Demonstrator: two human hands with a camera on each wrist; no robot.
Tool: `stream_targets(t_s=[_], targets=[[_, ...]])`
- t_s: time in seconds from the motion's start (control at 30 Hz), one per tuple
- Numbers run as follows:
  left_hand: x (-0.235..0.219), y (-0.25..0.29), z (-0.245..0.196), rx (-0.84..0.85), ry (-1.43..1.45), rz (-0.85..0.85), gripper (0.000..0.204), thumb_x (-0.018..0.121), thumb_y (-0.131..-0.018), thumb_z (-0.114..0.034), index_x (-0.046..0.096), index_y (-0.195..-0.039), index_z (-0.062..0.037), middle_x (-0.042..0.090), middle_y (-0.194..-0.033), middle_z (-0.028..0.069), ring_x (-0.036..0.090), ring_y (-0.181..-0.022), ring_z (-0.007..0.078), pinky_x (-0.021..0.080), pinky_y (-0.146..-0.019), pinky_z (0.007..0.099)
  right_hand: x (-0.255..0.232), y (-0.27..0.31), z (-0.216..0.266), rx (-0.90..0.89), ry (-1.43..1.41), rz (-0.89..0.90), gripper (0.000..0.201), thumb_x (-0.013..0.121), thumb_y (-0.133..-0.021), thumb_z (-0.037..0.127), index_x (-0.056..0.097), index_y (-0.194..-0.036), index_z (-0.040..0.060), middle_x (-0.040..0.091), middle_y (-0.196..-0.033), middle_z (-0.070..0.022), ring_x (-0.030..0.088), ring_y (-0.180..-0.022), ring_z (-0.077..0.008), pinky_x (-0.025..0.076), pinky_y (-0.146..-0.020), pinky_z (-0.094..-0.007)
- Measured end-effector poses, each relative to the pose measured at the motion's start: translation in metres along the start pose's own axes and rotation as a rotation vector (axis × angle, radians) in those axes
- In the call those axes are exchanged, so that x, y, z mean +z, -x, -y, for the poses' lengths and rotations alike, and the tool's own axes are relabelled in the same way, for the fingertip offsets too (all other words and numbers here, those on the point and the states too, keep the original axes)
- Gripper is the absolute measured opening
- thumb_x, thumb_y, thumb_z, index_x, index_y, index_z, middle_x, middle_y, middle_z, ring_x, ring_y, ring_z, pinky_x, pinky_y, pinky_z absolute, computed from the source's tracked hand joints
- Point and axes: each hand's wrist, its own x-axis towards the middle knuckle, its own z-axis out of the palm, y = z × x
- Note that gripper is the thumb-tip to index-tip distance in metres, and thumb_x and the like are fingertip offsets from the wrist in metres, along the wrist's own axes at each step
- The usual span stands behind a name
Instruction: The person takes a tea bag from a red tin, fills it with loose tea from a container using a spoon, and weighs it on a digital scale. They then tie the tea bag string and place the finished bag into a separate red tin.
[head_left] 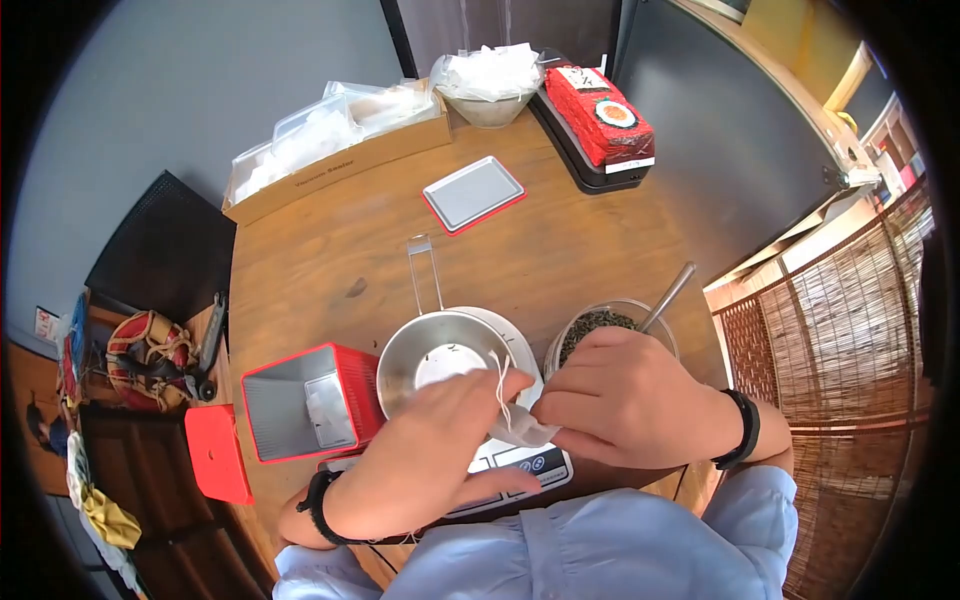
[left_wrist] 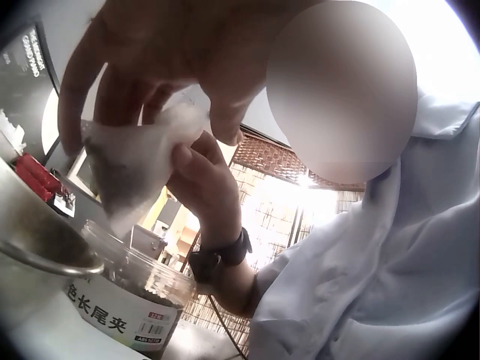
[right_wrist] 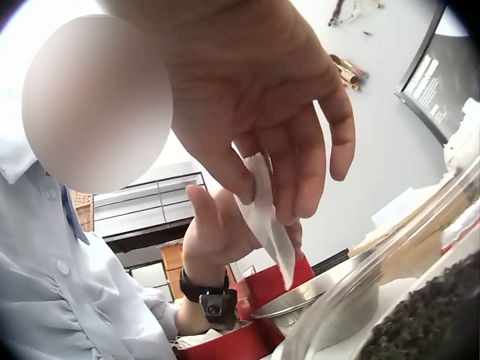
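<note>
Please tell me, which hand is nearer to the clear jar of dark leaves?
Right. In the head view, the right hand overlaps the near edge of the jar; the left hand is farther left, overlapping the near side of the metal pan.

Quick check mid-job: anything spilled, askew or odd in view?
Perhaps a few dark flecks lying in the metal pan: they look like strays, apart from the dark leaves in the clear jar. Whether they spilled, I can't tell. Nothing odd stands out about the white pouch.
</note>
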Motion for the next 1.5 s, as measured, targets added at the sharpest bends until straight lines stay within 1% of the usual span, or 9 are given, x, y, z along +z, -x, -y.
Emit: stream_targets(t_s=[0.13,0.17,0.37,0.5,0.73,1.0,1.2,1.3,1.5], targets=[[-0.003,0.000,0.005,0.103,0.041,-0.108,0.054,0.078,-0.069,-0.023,0.062,-0.117,-0.0045,0.066,-0.094,0.0099,0.061,-0.084,0.0287,0.046,-0.074,0.0360,-0.001,0.003,0.000,-0.004,0.037,0.037,0.012,0.068,-0.075,0.015,0.059,-0.078,0.0068,0.055,-0.066,-0.0026,0.057,-0.063,-0.0189,0.042,-0.061,-0.0326],[-0.003,-0.001,0.001,0.084,0.091,-0.152,0.035,0.073,-0.071,-0.010,0.069,-0.105,-0.0034,0.066,-0.087,0.0102,0.062,-0.078,0.0266,0.047,-0.069,0.0345,-0.001,0.002,0.000,-0.015,0.038,0.032,0.012,0.067,-0.075,0.015,0.058,-0.077,0.0068,0.055,-0.066,-0.0029,0.057,-0.063,-0.0189,0.042,-0.061,-0.0326],[-0.004,0.004,0.000,0.092,-0.034,-0.325,0.032,0.059,-0.069,0.011,0.071,-0.095,-0.0018,0.065,-0.073,0.0097,0.062,-0.064,0.0242,0.048,-0.057,0.0315,-0.002,0.001,-0.002,-0.022,0.078,0.087,0.019,0.069,-0.076,0.023,0.059,-0.078,0.0069,0.055,-0.067,-0.0032,0.057,-0.064,-0.0188,0.043,-0.061,-0.0322],[-0.004,0.007,0.001,-0.024,0.132,-0.300,0.029,0.060,-0.067,0.011,0.071,-0.091,-0.0016,0.065,-0.074,0.0093,0.063,-0.064,0.0238,0.049,-0.058,0.0319,-0.005,-0.002,-0.002,-0.030,0.086,0.105,0.027,0.070,-0.077,0.033,0.060,-0.079,0.0071,0.056,-0.068,-0.0034,0.058,-0.066,-0.0191,0.044,-0.062,-0.0316],[-0.002,0.012,0.005,0.149,0.107,-0.142,0.021,0.065,-0.075,0.001,0.065,-0.096,-0.0028,0.066,-0.088,0.0087,0.064,-0.074,0.0257,0.051,-0.063,0.0359,0.006,-0.011,0.006,-0.024,-0.017,0.017,0.026,0.069,-0.079,0.031,0.060,-0.075,0.0066,0.057,-0.067,-0.0039,0.058,-0.066,-0.0205,0.044,-0.061,-0.0326],[-0.021,0.017,-0.005,0.066,0.293,-0.160,0.015,0.062,-0.072,-0.007,0.070,-0.078,0.0035,0.067,-0.063,0.0090,0.066,-0.057,0.0207,0.051,-0.053,0.0296,0.004,-0.002,0.006,-0.045,-0.019,0.058,0.022,0.069,-0.077,0.023,0.055,-0.067,0.0084,0.052,-0.057,-0.0036,0.055,-0.057,-0.0204,0.042,-0.058,-0.0323],[-0.033,0.031,-0.006,0.064,0.023,-0.376,0.015,0.070,-0.065,-0.002,0.069,-0.080,-0.0040,0.068,-0.072,0.0042,0.066,-0.063,0.0216,0.049,-0.055,0.0277,-0.005,0.000,0.002,0.004,0.332,-0.110,0.021,0.070,-0.076,0.026,0.061,-0.086,0.0096,0.056,-0.071,-0.0017,0.057,-0.062,-0.0205,0.044,-0.060,-0.0323],[-0.036,0.036,0.000,-0.025,-0.045,-0.210,0.022,0.070,-0.069,-0.004,0.069,-0.091,-0.0031,0.066,-0.078,0.0077,0.065,-0.068,0.0261,0.050,-0.058,0.0318,-0.010,0.009,-0.007,0.091,0.329,-0.123,0.029,0.071,-0.074,0.025,0.062,-0.096,0.0095,0.060,-0.081,-0.0018,0.059,-0.070,-0.0200,0.046,-0.063,-0.0328],[-0.031,0.035,0.006,-0.186,-0.189,-0.231,0.030,0.072,-0.067,0.003,0.069,-0.097,0.0013,0.067,-0.092,0.0143,0.066,-0.078,0.0286,0.052,-0.067,0.0350,0.006,0.035,-0.015,0.203,0.387,0.046,0.040,0.072,-0.074,0.025,0.060,-0.106,0.0065,0.060,-0.106,-0.0107,0.058,-0.105,-0.0276,0.047,-0.089,-0.0387]])
